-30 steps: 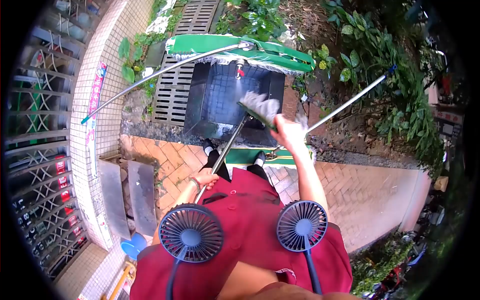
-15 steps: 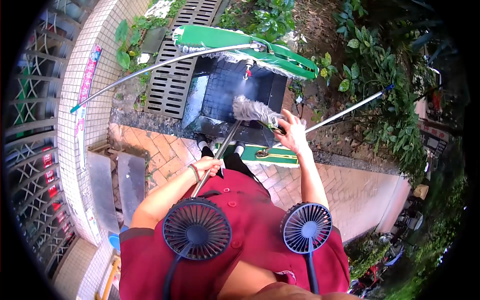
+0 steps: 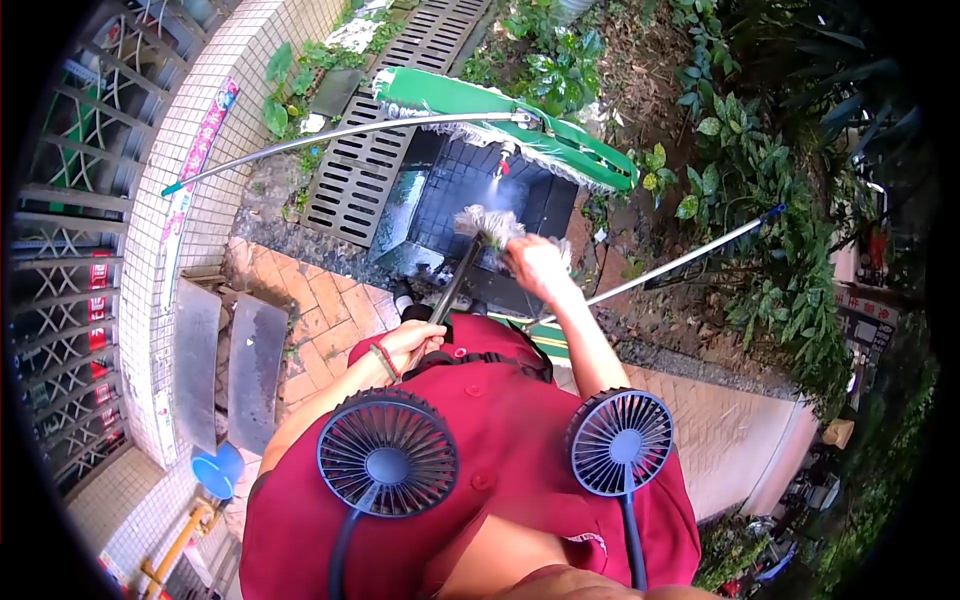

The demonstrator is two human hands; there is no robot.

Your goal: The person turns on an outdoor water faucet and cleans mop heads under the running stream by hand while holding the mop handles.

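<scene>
My left hand (image 3: 413,340) is closed around the metal pole of a mop (image 3: 457,283), which slants up from my waist towards the basin. The mop's grey, shaggy head (image 3: 484,222) is over the front part of a dark tiled basin (image 3: 398,215). At the head's right end is my right hand (image 3: 540,270), its fingers curled against the strands and partly blurred. Spray comes from a tap with a red handle (image 3: 504,167) just beyond the mop head. A wide green flat mop (image 3: 450,97) lies across the basin's back edge, its pole stretching left.
Another green mop (image 3: 552,340) lies on the brick paving by my feet, its pole reaching right. Left are a slotted drain cover (image 3: 345,195), two dark slabs (image 3: 256,355), a tiled wall (image 3: 150,330) and a blue container (image 3: 218,470). Plants (image 3: 750,170) grow at the right.
The mop head has turned so that it points more along the pole and looks shorter. My right hand has moved left and inward with it. The camera view has shifted slightly.
</scene>
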